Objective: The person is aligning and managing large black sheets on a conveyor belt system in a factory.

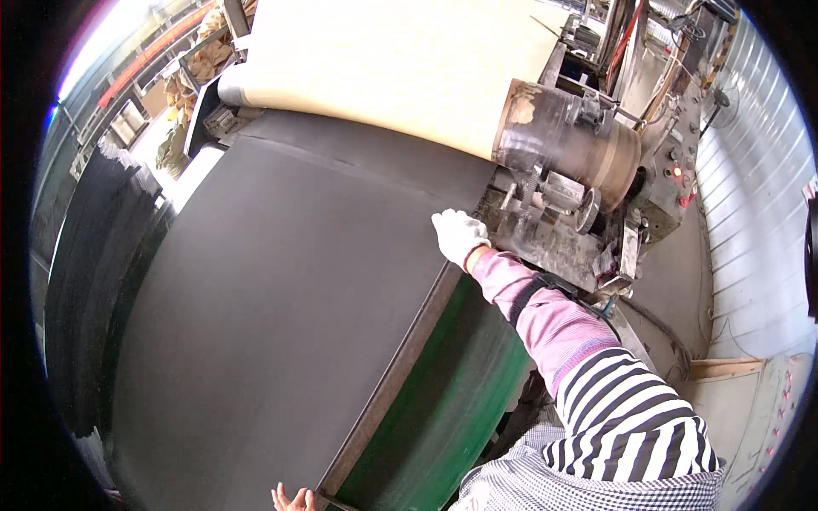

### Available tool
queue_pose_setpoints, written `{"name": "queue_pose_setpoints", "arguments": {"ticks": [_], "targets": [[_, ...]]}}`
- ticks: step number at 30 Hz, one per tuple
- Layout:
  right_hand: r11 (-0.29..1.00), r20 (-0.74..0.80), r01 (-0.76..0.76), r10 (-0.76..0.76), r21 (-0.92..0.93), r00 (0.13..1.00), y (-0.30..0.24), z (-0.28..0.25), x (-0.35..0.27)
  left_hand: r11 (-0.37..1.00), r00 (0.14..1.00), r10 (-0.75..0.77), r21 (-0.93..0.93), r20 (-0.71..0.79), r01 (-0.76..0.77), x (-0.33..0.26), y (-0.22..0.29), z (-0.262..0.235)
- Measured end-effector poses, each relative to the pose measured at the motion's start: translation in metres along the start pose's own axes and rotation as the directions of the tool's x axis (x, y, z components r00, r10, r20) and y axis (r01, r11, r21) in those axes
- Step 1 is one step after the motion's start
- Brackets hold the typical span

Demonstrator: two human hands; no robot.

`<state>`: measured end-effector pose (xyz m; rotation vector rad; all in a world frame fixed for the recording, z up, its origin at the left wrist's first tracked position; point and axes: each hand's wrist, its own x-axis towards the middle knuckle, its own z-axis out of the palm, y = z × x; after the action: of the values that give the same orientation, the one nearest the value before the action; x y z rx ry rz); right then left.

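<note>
Left hand (292,498), dark sheet (273,315) lengthwise away

The large dark sheet (281,298) looks like matt grey-black rubber or foam, smooth and without shine. Above it, the wide belt (383,60) is a pale cream cloth-like web, dull and even. The roller end (562,136) is bare metal, rusty brown and scuffed. The machine frame (554,238) below it is grimy, rough metal. The right hand (458,236) wears a white knitted cotton glove; its sleeve cover (545,319) is soft pink cloth. The green panel (443,409) looks smooth, slightly glossy.
</note>
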<state>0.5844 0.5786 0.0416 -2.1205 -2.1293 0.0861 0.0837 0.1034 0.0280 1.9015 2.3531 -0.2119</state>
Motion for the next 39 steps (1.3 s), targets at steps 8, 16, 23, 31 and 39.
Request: {"name": "queue_pose_setpoints", "arguments": {"ticks": [8,16,23,31,39], "targets": [[0.919,-0.25,0.353,-0.305,0.177,0.919,0.03,-0.016,-0.187,0.863,0.941,0.042,-0.486,0.335,0.134,0.079,0.086,-0.031],[0.655,0.156,0.266,-0.512,0.707,0.845,-0.026,-0.024,-0.335,0.879,0.998,0.061,-0.475,0.003,-0.052,0.121,0.157,0.002],[0.944,0.502,-0.053,-0.125,0.326,0.856,0.12,-0.043,-0.421,0.832,0.83,-0.553,0.1,0.069,0.546,-0.024,-0.037,0.051],[0.963,0.638,-0.05,-0.136,0.266,0.758,0.181,-0.034,-0.443,0.93,0.922,-0.346,-0.197,-0.176,0.311,0.011,0.028,0.038],[0.804,0.604,-0.276,-0.126,0.527,0.787,0.079,-0.064,-0.367,0.901,0.961,-0.268,-0.371,-0.067,0.225,0.048,0.122,-0.004]]}}
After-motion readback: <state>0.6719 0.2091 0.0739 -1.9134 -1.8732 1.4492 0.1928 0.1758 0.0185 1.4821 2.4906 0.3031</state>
